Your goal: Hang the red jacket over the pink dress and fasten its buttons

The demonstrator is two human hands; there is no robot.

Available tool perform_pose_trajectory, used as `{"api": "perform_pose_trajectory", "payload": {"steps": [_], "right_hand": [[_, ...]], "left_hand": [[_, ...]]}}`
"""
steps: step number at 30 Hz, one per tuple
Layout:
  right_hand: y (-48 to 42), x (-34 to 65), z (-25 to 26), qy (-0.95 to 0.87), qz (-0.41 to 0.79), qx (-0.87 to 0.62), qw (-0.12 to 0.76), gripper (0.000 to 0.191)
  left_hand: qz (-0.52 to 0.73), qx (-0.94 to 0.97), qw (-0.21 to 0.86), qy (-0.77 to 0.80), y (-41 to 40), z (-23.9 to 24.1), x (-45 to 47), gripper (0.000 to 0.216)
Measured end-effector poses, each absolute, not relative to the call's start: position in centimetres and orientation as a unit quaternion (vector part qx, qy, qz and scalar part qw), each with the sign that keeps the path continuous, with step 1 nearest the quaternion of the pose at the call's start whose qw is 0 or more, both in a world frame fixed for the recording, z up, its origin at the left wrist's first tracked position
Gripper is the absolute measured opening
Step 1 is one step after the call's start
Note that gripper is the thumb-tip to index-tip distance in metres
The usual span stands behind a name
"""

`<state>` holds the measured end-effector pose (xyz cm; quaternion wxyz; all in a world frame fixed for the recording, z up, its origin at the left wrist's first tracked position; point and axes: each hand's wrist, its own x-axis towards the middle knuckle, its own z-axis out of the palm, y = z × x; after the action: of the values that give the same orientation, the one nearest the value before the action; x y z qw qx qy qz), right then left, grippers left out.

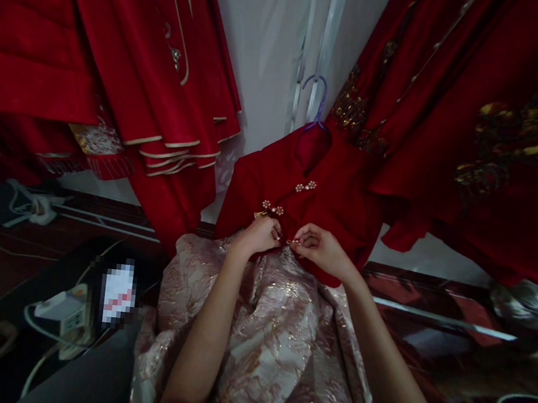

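A small red jacket hangs on a blue hanger in front of me, with pearl button clasps down its front. My left hand and my right hand meet at the jacket's lower front edge. Both hands are closed in a pinch on a small clasp there. A second pearl clasp sits just above my left hand. Below my arms spreads a pink and gold brocade skirt.
Long red embroidered gowns hang at the left and at the right. A white wall is behind. A white power strip with cables lies on the dark floor at the lower left.
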<state>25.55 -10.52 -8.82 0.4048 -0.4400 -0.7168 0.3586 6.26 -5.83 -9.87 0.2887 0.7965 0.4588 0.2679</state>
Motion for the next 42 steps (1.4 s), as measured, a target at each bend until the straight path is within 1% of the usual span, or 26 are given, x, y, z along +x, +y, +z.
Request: {"api": "perform_pose_trajectory", "payload": {"steps": [3, 5, 9, 13, 16, 19, 22, 27, 29, 31, 32, 34, 37, 39, 42], "right_hand": [[-10.1, 25.0, -9.6, -0.713, 0.346, -0.452, 0.410, 0.019], [-9.9, 24.8, -10.0, -0.707, 0.345, -0.458, 0.415, 0.020], [-10.0, 24.7, -9.9, -0.696, 0.380, -0.436, 0.424, 0.023], [-10.1, 24.4, -9.8, -0.697, 0.399, -0.412, 0.430, 0.023], [-9.8, 24.3, -10.3, -0.701, 0.366, -0.435, 0.430, 0.022], [-9.5, 24.3, -10.9, -0.706, 0.329, -0.462, 0.425, 0.019], [-9.4, 24.2, -11.0, -0.711, 0.304, -0.472, 0.424, 0.018], [-9.3, 24.4, -10.7, -0.708, 0.241, -0.488, 0.450, 0.015], [-9.1, 24.6, -10.8, -0.704, 0.195, -0.500, 0.465, 0.013], [-8.8, 25.1, -10.8, -0.696, 0.169, -0.515, 0.471, 0.011], [-8.7, 25.3, -10.9, -0.692, 0.175, -0.520, 0.470, 0.011], [-8.6, 25.8, -10.8, -0.686, 0.227, -0.515, 0.461, 0.014], [-8.7, 26.4, -10.5, -0.692, 0.345, -0.466, 0.432, 0.022], [-8.9, 26.5, -10.3, -0.701, 0.401, -0.427, 0.406, 0.025], [-9.2, 25.9, -10.2, -0.706, 0.400, -0.424, 0.402, 0.024]], "left_hand": [[0.293, 0.776, 0.313, 0.462, -5.8, -9.9, 6.1, 0.027], [0.300, 0.772, 0.315, 0.463, -6.0, -9.5, 5.8, 0.023], [0.274, 0.778, 0.314, 0.470, -6.4, -8.7, 5.6, 0.012], [0.259, 0.767, 0.396, 0.434, -6.4, -8.9, 5.9, 0.014], [0.256, 0.739, 0.453, 0.428, -6.3, -9.3, 6.1, 0.021], [0.261, 0.725, 0.475, 0.425, -6.1, -9.6, 6.1, 0.025], [0.266, 0.735, 0.455, 0.427, -6.0, -9.8, 6.1, 0.024], [0.283, 0.785, 0.354, 0.421, -5.8, -10.3, 6.3, 0.022], [0.286, 0.793, 0.341, 0.416, -5.9, -10.3, 6.4, 0.018], [0.292, 0.790, 0.334, 0.422, -5.9, -10.2, 6.4, 0.019], [0.296, 0.788, 0.332, 0.426, -6.0, -10.1, 6.4, 0.022], [0.302, 0.785, 0.334, 0.425, -6.0, -9.9, 6.5, 0.024], [0.303, 0.778, 0.364, 0.412, -6.1, -9.6, 6.6, 0.019], [0.296, 0.768, 0.396, 0.406, -6.2, -9.5, 6.7, 0.016], [0.277, 0.758, 0.434, 0.401, -6.1, -9.4, 6.7, 0.014]]}}
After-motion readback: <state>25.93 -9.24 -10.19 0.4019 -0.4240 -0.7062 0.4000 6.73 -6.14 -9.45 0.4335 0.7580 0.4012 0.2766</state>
